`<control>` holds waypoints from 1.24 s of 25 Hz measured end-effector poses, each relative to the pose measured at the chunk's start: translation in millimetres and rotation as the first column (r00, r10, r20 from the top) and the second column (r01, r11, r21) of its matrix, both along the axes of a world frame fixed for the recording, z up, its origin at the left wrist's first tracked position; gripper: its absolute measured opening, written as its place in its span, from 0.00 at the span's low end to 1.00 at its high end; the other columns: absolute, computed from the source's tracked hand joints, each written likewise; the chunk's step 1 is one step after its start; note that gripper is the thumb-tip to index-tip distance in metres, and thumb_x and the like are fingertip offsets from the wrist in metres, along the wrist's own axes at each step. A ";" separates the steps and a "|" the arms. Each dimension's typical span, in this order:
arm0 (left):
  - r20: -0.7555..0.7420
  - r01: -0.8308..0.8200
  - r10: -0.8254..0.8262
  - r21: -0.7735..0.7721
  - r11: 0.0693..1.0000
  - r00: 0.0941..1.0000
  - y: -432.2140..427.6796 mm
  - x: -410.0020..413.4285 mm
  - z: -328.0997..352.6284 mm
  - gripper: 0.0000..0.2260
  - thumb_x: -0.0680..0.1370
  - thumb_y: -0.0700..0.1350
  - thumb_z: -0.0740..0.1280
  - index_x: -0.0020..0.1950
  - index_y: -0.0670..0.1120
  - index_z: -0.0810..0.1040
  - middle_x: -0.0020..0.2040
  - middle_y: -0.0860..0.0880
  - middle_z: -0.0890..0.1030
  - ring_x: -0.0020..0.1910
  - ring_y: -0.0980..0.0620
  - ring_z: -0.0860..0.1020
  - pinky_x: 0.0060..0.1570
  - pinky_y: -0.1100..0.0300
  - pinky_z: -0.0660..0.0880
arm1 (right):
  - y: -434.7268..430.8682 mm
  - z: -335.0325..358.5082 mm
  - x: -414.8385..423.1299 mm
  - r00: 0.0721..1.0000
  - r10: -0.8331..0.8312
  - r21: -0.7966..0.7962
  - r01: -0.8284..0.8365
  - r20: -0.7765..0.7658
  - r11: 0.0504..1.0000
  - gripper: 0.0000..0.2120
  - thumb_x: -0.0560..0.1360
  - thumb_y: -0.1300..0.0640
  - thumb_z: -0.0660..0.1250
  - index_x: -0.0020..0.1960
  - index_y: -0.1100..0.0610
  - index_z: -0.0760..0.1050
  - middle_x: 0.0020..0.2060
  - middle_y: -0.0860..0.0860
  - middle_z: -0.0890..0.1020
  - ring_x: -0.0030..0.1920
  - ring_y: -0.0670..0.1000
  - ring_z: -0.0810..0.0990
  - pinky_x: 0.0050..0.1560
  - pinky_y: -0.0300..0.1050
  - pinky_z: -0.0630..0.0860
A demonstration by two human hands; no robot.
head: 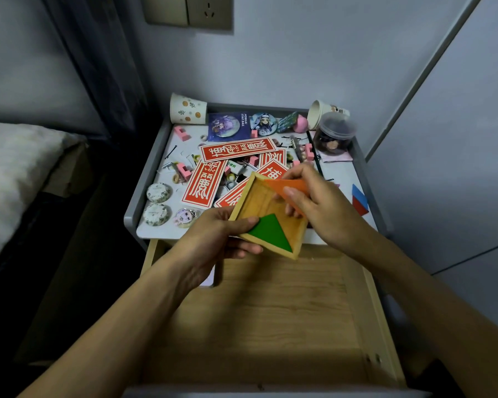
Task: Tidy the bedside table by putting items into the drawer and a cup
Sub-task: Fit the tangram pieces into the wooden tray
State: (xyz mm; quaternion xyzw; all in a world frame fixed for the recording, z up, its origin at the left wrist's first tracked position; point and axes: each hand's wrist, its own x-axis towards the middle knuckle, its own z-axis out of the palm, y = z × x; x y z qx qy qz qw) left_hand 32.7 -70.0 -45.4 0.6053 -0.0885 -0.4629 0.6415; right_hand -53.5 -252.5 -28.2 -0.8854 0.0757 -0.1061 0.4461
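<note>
Messily, red stickers (237, 149) litter bedside table (148, 173).

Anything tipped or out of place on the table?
Yes. The left cup and right cup lie on their sides at the back corners. Loose blue and red pieces sit at the right edge, outside the tray.

Head camera looks steeply down, close above the open drawer (270, 311).
</note>
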 end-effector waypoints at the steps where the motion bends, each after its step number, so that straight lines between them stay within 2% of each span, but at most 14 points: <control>1: 0.009 -0.003 0.003 0.005 1.000 1.000 0.5 0.7 0.2 0.10 0.78 0.39 0.67 0.58 0.37 0.78 0.47 0.40 0.85 0.31 0.50 0.82 0.26 0.65 0.74 | -2.1 1.8 -0.1 1.000 -0.028 -0.007 0.028 0.006 1.000 0.06 0.81 0.58 0.61 0.58 0.53 0.69 0.43 0.48 0.80 0.39 0.43 0.79 0.42 0.42 0.76; 5: 0.059 0.036 -0.037 0.013 0.999 0.998 3.5 5.9 3.9 0.08 0.79 0.38 0.66 0.57 0.38 0.78 0.44 0.42 0.85 0.30 0.52 0.82 0.27 0.65 0.73 | -17.1 14.8 -3.3 0.997 0.017 0.116 -0.009 -0.072 0.993 0.12 0.74 0.58 0.71 0.54 0.48 0.73 0.47 0.47 0.81 0.44 0.42 0.82 0.39 0.36 0.77; 7: 0.085 0.069 -0.071 0.026 0.997 0.994 4.8 8.1 4.5 0.09 0.79 0.39 0.66 0.59 0.38 0.77 0.46 0.40 0.85 0.30 0.52 0.81 0.28 0.65 0.73 | -22.1 14.6 -5.6 0.992 0.059 -0.043 -0.064 -0.112 0.997 0.09 0.73 0.56 0.72 0.51 0.45 0.77 0.48 0.43 0.81 0.48 0.39 0.80 0.44 0.34 0.75; 10: 0.115 0.098 -0.103 0.045 0.994 0.988 4.8 8.6 3.8 0.11 0.79 0.39 0.65 0.60 0.37 0.77 0.48 0.39 0.85 0.30 0.52 0.81 0.27 0.65 0.73 | -20.9 6.2 -5.5 0.984 0.129 -0.248 -0.156 -0.124 0.956 0.10 0.73 0.52 0.71 0.54 0.47 0.81 0.51 0.45 0.82 0.53 0.45 0.79 0.51 0.41 0.76; 12: 0.120 0.100 -0.106 0.048 0.994 0.987 4.4 8.2 3.7 0.11 0.80 0.38 0.65 0.60 0.36 0.76 0.47 0.40 0.85 0.30 0.52 0.81 0.28 0.65 0.73 | -18.8 0.8 -5.1 0.976 0.166 -0.313 -0.202 -0.138 0.928 0.12 0.73 0.49 0.71 0.55 0.47 0.81 0.50 0.44 0.79 0.54 0.45 0.75 0.51 0.41 0.73; 15: 0.113 0.091 -0.096 0.047 0.995 0.989 6.3 10.2 4.1 0.10 0.79 0.39 0.65 0.59 0.36 0.77 0.47 0.40 0.85 0.30 0.52 0.81 0.28 0.65 0.73 | -17.5 0.0 -4.0 0.993 0.088 -0.338 -0.111 -0.082 0.935 0.15 0.70 0.48 0.74 0.57 0.46 0.79 0.54 0.45 0.73 0.58 0.44 0.69 0.52 0.33 0.67; 18: 0.117 0.091 -0.095 0.041 0.995 0.989 7.5 13.5 5.5 0.09 0.79 0.38 0.65 0.58 0.37 0.78 0.48 0.40 0.85 0.29 0.52 0.80 0.28 0.64 0.72 | -15.5 -0.2 -3.7 0.995 -0.090 -0.207 0.078 -0.052 0.975 0.18 0.73 0.50 0.72 0.61 0.49 0.74 0.56 0.46 0.73 0.55 0.44 0.73 0.48 0.27 0.69; 19: 0.116 0.093 -0.097 0.041 0.995 0.988 7.8 14.3 5.5 0.09 0.79 0.38 0.65 0.57 0.37 0.78 0.47 0.40 0.85 0.29 0.52 0.80 0.27 0.64 0.72 | -15.2 -0.9 -3.3 0.988 -0.111 -0.126 0.097 -0.108 0.987 0.17 0.73 0.50 0.72 0.60 0.49 0.73 0.54 0.46 0.76 0.53 0.44 0.76 0.47 0.29 0.72; 21: 0.121 0.099 -0.105 0.055 0.994 0.987 9.1 15.4 5.6 0.08 0.79 0.37 0.66 0.57 0.37 0.78 0.45 0.40 0.84 0.28 0.52 0.80 0.27 0.65 0.72 | -14.6 -4.2 -2.4 0.962 -0.047 0.090 0.074 -0.270 0.993 0.15 0.74 0.51 0.70 0.58 0.54 0.74 0.49 0.48 0.82 0.46 0.47 0.82 0.43 0.40 0.80; 23: 0.127 0.068 -0.076 0.069 0.995 0.989 9.6 16.1 5.5 0.08 0.78 0.37 0.66 0.57 0.38 0.77 0.43 0.41 0.84 0.28 0.52 0.79 0.27 0.65 0.72 | -13.6 -7.3 -2.9 0.946 -0.008 0.246 0.093 -0.325 0.965 0.14 0.75 0.53 0.70 0.57 0.58 0.75 0.43 0.52 0.84 0.35 0.50 0.82 0.35 0.42 0.78; 25: 0.105 -0.077 0.072 0.042 0.996 0.992 9.8 18.4 2.3 0.11 0.77 0.39 0.68 0.58 0.38 0.76 0.42 0.42 0.84 0.28 0.52 0.78 0.27 0.64 0.73 | -9.7 -8.1 -3.0 0.951 -0.033 0.338 0.142 -0.307 0.930 0.13 0.76 0.56 0.70 0.56 0.61 0.74 0.38 0.54 0.82 0.29 0.48 0.78 0.29 0.39 0.73; 27: 0.111 -0.221 0.218 0.020 0.975 0.970 8.9 17.2 -2.7 0.14 0.75 0.42 0.72 0.59 0.40 0.77 0.43 0.43 0.84 0.30 0.51 0.78 0.31 0.62 0.75 | -2.5 -10.8 -1.6 0.956 -0.074 0.436 0.198 -0.284 0.878 0.12 0.77 0.57 0.69 0.56 0.63 0.74 0.35 0.54 0.80 0.28 0.48 0.76 0.27 0.38 0.71; 29: 0.248 -0.226 0.204 0.065 0.972 0.947 5.1 7.1 -6.5 0.15 0.73 0.45 0.74 0.58 0.44 0.78 0.46 0.47 0.85 0.36 0.50 0.81 0.38 0.56 0.77 | 7.3 -16.4 0.4 0.955 -0.098 0.506 0.233 -0.279 0.830 0.11 0.78 0.57 0.68 0.57 0.62 0.74 0.34 0.53 0.80 0.28 0.48 0.76 0.27 0.38 0.72; 31: 0.321 -0.220 0.188 0.066 0.973 0.928 -0.9 -5.4 -7.3 0.17 0.72 0.43 0.76 0.58 0.46 0.78 0.48 0.49 0.85 0.42 0.49 0.83 0.41 0.54 0.78 | 17.5 -20.2 1.9 0.955 -0.092 0.534 0.236 -0.283 0.812 0.10 0.78 0.57 0.67 0.57 0.61 0.74 0.34 0.53 0.79 0.28 0.48 0.76 0.28 0.38 0.72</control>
